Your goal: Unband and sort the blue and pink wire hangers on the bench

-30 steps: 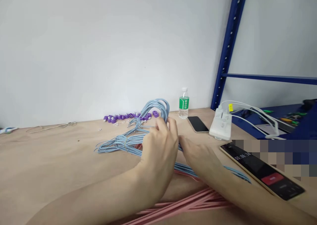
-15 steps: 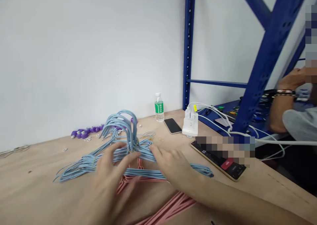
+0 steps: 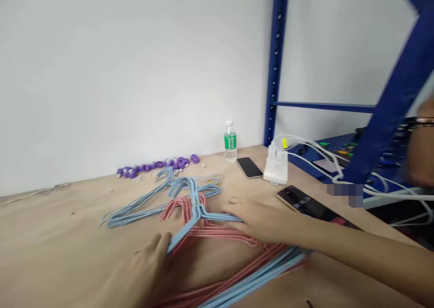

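Head view | left hand (image 3: 145, 262) touched the front blue hangers (image 3: 185, 231) at one shoulder, right hand (image 3: 251, 215) at the other; blur hid whether fingers closed | front blue hangers lay over the pink hangers (image 3: 219, 232), apparently steadied both ends for alignment | beyond pink hangers: rear blue hangers (image 3: 127, 217), then purple parts (image 3: 160, 164), likely leaving working room

Purple knobs (image 3: 159, 164) lie along the desk's (image 3: 37, 249) back edge, with white bits (image 3: 137, 179) scattered before them and a string (image 3: 56, 188) farther left. A bottle (image 3: 230, 141) stands near the back right corner, a phone (image 3: 249, 168) just beside it. By the right edge lie a power strip (image 3: 275, 167) with cables (image 3: 403, 196) and a timer phone (image 3: 305, 204). Beyond that edge: a blue rack (image 3: 277, 54) and a person's arm (image 3: 422, 149).
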Tool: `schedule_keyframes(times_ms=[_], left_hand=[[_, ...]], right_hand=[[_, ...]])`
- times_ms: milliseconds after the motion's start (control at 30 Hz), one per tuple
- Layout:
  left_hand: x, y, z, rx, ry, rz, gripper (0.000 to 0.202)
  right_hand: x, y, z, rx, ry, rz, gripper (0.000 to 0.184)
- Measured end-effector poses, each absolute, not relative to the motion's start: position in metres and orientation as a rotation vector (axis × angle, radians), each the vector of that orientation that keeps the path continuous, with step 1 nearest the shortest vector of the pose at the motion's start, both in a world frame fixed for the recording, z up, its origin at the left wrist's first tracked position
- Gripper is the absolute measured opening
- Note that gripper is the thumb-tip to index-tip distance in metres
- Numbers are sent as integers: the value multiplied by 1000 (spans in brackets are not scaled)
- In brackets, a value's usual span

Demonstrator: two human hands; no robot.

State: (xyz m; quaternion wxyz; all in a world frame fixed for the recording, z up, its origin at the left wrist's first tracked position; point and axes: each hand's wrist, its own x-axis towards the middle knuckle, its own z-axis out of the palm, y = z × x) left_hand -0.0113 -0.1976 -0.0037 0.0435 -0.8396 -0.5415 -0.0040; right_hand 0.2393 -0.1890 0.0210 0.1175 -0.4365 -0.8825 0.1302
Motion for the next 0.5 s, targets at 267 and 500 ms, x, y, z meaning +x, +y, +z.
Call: schedule_keyframes(times_ms=[267,500], left_hand=[[5,-194,0,-2639,-2061,325,40],[4,-180,15,-2693,-1972,330,39]], right_hand=[[226,-182,-25,-1577,-2561,454,49],[231,-155,-51,-1268,-2469,437,51]])
